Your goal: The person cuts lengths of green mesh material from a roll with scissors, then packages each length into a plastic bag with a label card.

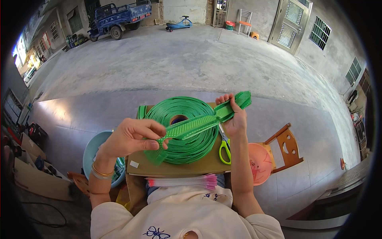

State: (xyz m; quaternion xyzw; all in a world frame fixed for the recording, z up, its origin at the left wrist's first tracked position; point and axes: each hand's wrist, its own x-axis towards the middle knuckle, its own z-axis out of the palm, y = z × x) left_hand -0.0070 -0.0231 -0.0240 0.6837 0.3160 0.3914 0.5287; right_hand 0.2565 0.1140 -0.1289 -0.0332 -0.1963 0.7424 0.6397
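Observation:
A large roll of green ribbon [189, 149] lies on a cardboard box [139, 169]. Above it, a green dotted ribbon strip [193, 125] stretches between my hands. My left hand [137, 137] pinches the strip's left end, where a loose piece hangs down. The folded right part of the strip is gripped in my right hand [232, 117], its end standing out past the fingers. Scissors with yellow-green handles [225, 152] rest at the box's right side, by my right forearm. A bundle of thin clear strips with pink ends [183, 181] lies across my lap.
A light blue basin [90, 153] is left of the box. On the right, a pink bowl [260, 165] rests by a small wooden chair [288, 147]. Farther off are a blue truck [119, 18], a blue ride-on toy [179, 24] and a metal-framed chair [245, 23].

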